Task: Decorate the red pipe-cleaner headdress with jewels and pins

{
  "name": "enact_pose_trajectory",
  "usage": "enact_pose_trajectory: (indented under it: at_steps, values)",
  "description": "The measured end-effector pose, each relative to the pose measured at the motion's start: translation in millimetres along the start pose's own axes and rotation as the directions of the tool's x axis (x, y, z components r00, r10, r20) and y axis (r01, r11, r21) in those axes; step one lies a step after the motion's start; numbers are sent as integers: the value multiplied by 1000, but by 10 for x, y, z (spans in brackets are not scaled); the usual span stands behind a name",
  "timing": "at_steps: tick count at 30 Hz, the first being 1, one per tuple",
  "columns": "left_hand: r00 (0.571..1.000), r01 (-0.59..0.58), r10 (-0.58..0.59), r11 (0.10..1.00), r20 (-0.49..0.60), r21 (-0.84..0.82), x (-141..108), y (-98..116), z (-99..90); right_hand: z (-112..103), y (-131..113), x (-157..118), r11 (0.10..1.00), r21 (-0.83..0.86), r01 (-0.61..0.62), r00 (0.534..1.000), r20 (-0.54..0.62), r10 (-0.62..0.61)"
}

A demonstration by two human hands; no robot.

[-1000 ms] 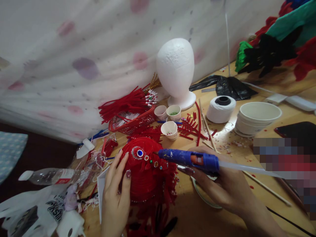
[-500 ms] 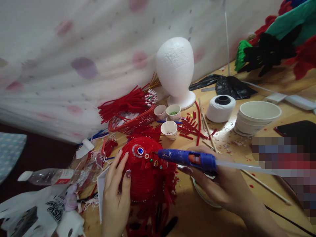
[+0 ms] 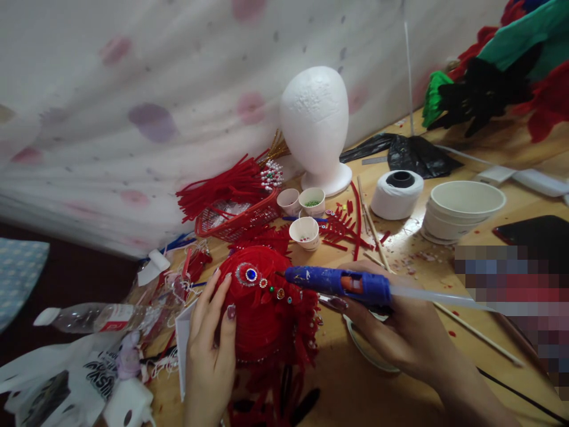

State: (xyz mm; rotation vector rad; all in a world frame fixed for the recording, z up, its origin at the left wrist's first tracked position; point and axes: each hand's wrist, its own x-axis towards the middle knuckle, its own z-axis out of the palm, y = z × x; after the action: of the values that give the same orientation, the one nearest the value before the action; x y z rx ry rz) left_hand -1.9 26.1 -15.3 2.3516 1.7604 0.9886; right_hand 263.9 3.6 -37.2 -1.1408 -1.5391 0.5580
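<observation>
Centrally placed cups: three small ones stand on the surface [image 3: 338, 356]; the back-right cup [image 3: 312, 201] holds green beads, the front cup [image 3: 304, 234] has a few mixed beads, and the contents of the back-left cup [image 3: 288, 202] are too small to tell.
Large cups: a nested stack [image 3: 462, 207], rim up, towards the surface's right edge.
Basket: red, near the far edge; the basket [image 3: 237, 218] holds clear plastic wrapping, with red stems [image 3: 217, 187] across its top.
Dish: partly under the right grip; the dish [image 3: 371, 350] has contents I cannot make out.
Bottle: clear, white-capped, lying by the left edge [image 3: 95, 318].
Red piece: near edge, left of centre; the red piece [image 3: 262, 332] bears a blue jewel and smaller gems.
Left grip: palm down, fingers somewhat spread, fingertips resting on the red piece's left side [image 3: 211, 356].
Right grip: wrapped around the blue glue gun [image 3: 338, 284], nozzle leftward beside the gems; forearm from the lower right [image 3: 409, 338].
</observation>
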Motion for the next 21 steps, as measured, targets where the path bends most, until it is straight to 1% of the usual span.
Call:
enact_pose_trajectory:
  at_steps: [5,12,15,21]
  values:
    - [1000,-4,4,1000,2,6,-3,4,-1,-7,-13,1,998,10,-56,997,52,55]
    - [1000,-22,22,1000,-5,-2,-6,11,13,7,-20,15,998,-10,-68,997,32,68]
    - [999,-32,33,999,-11,6,-19,-3,15,13,-3,11,997,2,-83,995,51,83]
    - [999,-35,35,999,-18,6,-18,-6,15,5,20,7,997,12,-73,994,86,71]
